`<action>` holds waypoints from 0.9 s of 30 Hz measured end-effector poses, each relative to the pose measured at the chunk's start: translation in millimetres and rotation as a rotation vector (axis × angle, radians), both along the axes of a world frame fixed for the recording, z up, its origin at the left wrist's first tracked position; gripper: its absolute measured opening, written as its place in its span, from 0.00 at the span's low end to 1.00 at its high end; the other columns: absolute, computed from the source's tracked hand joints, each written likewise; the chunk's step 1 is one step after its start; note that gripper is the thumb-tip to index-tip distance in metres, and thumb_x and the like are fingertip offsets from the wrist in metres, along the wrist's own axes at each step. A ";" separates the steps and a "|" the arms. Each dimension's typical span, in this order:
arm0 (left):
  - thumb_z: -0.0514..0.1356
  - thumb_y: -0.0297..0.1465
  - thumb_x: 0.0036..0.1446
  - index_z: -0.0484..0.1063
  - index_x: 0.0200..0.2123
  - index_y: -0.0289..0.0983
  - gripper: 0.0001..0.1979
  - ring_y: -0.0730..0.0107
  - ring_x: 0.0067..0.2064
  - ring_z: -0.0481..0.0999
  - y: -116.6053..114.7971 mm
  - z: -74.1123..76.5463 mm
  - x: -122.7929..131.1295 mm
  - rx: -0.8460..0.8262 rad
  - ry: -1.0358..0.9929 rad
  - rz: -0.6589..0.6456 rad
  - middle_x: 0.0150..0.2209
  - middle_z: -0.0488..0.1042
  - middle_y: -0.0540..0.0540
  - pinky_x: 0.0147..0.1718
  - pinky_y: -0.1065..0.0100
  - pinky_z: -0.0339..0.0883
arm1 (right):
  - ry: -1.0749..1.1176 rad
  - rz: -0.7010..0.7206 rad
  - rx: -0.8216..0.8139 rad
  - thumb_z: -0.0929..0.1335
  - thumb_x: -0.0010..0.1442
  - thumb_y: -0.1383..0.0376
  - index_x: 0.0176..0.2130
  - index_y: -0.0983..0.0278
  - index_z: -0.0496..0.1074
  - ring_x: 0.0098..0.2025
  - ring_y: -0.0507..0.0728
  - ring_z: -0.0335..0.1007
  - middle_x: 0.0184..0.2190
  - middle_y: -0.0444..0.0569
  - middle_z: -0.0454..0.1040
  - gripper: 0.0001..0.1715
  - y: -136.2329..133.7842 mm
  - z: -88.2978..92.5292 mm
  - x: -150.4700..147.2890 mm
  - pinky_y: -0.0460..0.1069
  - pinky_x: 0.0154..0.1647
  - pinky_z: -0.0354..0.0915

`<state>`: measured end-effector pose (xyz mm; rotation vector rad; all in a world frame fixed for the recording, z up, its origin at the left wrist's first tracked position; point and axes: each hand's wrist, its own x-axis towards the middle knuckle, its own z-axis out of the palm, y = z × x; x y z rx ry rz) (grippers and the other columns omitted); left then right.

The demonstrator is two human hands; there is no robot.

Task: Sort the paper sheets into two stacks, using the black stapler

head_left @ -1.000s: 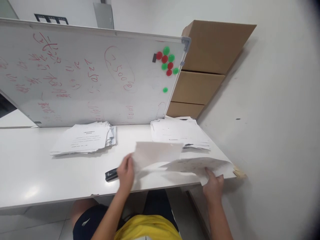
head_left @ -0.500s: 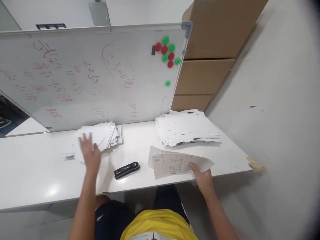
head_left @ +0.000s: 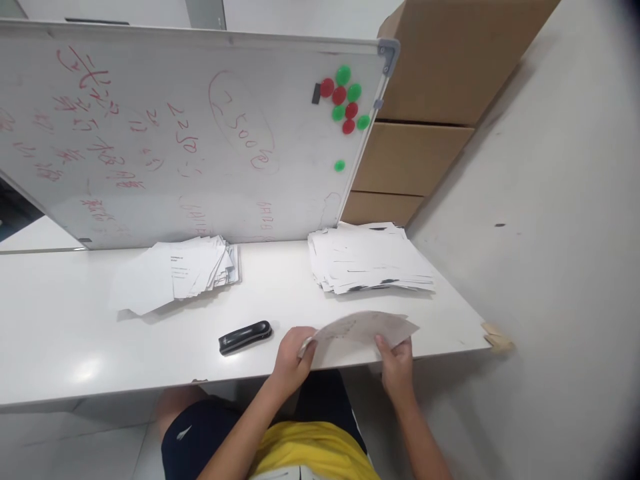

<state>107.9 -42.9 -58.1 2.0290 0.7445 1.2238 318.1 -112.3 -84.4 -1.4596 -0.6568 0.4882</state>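
Note:
Printed paper sheets [head_left: 363, 327] are held bowed above the table's front edge, between both hands. My left hand [head_left: 295, 357] is closed on their left end, thumb on the near side. At the right end, my right hand [head_left: 397, 367] pinches the same sheets, with the thumb on top. A black stapler [head_left: 245, 337] lies on the table to the left of my left hand. Behind the held sheets sits a thick stack of papers [head_left: 370, 260]. Another paper stack [head_left: 200, 267], fanned unevenly, rests farther left.
A whiteboard [head_left: 280, 133] with red writing stands along the back of the white table [head_left: 75, 320]. Red and green magnets [head_left: 345, 100] cling to its right side. Cardboard boxes [head_left: 410, 157] are piled behind it, and a grey wall [head_left: 550, 267] borders the right.
My left hand has moved right from the left paper stack and now grips the left end of the sheets. A sheet now lies askew on that stack. My right hand keeps its hold.

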 end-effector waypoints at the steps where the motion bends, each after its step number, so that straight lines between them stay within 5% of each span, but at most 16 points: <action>1: 0.51 0.32 0.64 0.71 0.42 0.38 0.10 0.65 0.41 0.75 -0.4 -1.8 0.8 0.055 0.001 -0.008 0.38 0.76 0.43 0.41 0.63 0.69 | 0.004 0.019 0.011 0.70 0.52 0.52 0.59 0.63 0.60 0.54 0.63 0.67 0.52 0.55 0.71 0.39 -1.3 -1.6 -0.7 0.59 0.58 0.60; 12: 0.47 0.33 0.65 0.72 0.37 0.37 0.14 0.67 0.33 0.75 -14.3 1.0 -14.6 0.065 -0.034 0.067 0.31 0.76 0.43 0.33 0.66 0.70 | 0.129 0.219 -0.014 0.70 0.54 0.52 0.57 0.60 0.65 0.53 0.63 0.68 0.49 0.53 0.75 0.34 -5.5 -11.5 1.5 0.58 0.58 0.59; 20: 0.50 0.40 0.64 0.67 0.48 0.35 0.17 0.59 0.45 0.75 -18.3 -13.3 -36.6 -0.297 -0.119 0.372 0.42 0.76 0.39 0.43 0.59 0.69 | 0.114 0.476 -0.128 0.71 0.52 0.51 0.56 0.59 0.66 0.55 0.64 0.68 0.51 0.53 0.75 0.34 -7.9 5.5 -7.3 0.58 0.57 0.63; 27: 0.47 0.38 0.65 0.62 0.56 0.38 0.20 0.61 0.48 0.73 -14.8 11.5 -48.5 -0.321 -0.038 0.303 0.49 0.72 0.39 0.45 0.60 0.68 | 0.171 0.603 -0.225 0.70 0.55 0.51 0.53 0.59 0.67 0.54 0.63 0.70 0.52 0.54 0.74 0.29 -0.7 23.5 -9.2 0.58 0.54 0.66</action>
